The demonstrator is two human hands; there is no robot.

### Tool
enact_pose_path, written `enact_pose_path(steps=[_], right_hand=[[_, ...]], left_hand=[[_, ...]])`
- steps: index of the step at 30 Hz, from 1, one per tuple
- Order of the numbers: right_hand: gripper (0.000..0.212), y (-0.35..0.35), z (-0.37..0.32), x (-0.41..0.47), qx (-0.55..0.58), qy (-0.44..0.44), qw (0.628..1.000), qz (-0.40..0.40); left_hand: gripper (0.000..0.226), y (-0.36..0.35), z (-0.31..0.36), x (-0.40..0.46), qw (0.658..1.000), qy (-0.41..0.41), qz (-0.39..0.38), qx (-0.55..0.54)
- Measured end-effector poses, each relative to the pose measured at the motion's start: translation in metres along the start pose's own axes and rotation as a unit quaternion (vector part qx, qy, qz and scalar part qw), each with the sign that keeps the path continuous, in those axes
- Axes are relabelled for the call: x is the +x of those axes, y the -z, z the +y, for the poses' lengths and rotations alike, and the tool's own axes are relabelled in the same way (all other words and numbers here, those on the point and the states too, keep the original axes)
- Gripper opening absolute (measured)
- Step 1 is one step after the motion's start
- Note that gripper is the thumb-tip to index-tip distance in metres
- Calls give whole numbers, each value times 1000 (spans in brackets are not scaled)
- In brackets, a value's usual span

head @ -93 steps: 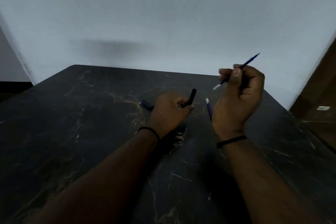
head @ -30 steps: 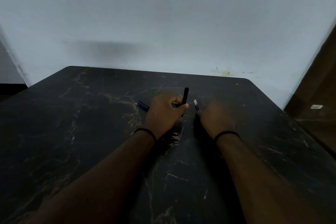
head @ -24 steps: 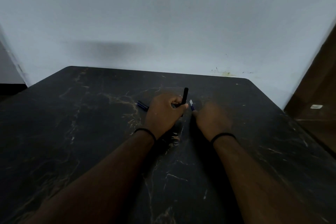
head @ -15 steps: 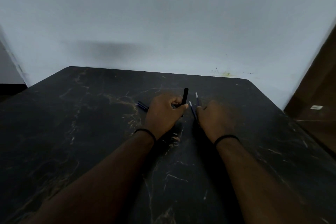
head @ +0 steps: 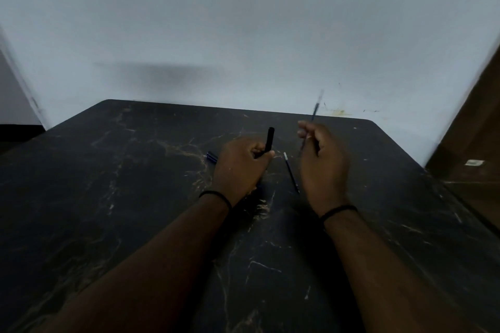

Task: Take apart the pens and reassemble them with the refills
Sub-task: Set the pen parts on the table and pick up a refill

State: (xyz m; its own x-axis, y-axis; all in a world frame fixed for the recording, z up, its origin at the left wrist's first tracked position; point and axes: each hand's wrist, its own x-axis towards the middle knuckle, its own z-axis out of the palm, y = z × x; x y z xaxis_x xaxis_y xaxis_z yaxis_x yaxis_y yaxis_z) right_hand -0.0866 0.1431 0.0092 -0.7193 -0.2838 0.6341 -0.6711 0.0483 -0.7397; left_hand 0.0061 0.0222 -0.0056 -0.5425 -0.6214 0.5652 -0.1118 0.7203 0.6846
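Left hand (head: 242, 167) grips the black pen barrel (head: 269, 139), right hand (head: 320, 162) pinches a thin refill (head: 313, 113) — light, bendy, probably best held mid-shaft.

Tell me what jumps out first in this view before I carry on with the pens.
The two hands at mid-table stand out first: the left hand grips a black pen barrel pointing up, and the right hand pinches a thin blue refill, raised and motion-blurred. Between them a second refill lies on the dark marbled table, and a blue pen part peeks out left of the left hand.
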Motion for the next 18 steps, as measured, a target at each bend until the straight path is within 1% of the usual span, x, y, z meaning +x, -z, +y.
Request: enact_pose_path(steps=[4, 6, 7, 8, 10, 11, 13, 15, 16, 18], right_hand=[[27, -4, 0, 1, 55, -18, 998, -7], [19, -5, -1, -1, 84, -6, 996, -4], [12, -5, -2, -1, 88, 7, 996, 7], [10, -5, -3, -2, 84, 26, 996, 25], [24, -5, -6, -2, 76, 66, 993, 66], [27, -4, -8, -3, 88, 78, 990, 78], [25, -4, -12, -4, 133, 85, 984, 84], [20, -5, -15, -5, 176, 81, 978, 81], [20, -5, -16, -5, 182, 84, 976, 86], [22, -6, -17, -7, 189, 86, 975, 83]], left_hand=[[11, 2, -2, 3, 999, 9, 13, 31], [18, 3, -3, 4, 998, 2, 16, 53], [20, 3, -4, 5, 998, -1, 13, 65], [20, 4, -5, 6, 997, -2, 6, 78], [21, 5, -6, 8, 994, 2, -8, 108], [22, 6, -6, 8, 992, 0, -11, 127], [25, 7, -6, 9, 988, -11, -11, 157], [18, 8, -6, 9, 985, -25, -12, 171], [14, 9, -6, 9, 984, -32, -9, 175], [11, 9, -8, 8, 981, -50, -1, 185]])
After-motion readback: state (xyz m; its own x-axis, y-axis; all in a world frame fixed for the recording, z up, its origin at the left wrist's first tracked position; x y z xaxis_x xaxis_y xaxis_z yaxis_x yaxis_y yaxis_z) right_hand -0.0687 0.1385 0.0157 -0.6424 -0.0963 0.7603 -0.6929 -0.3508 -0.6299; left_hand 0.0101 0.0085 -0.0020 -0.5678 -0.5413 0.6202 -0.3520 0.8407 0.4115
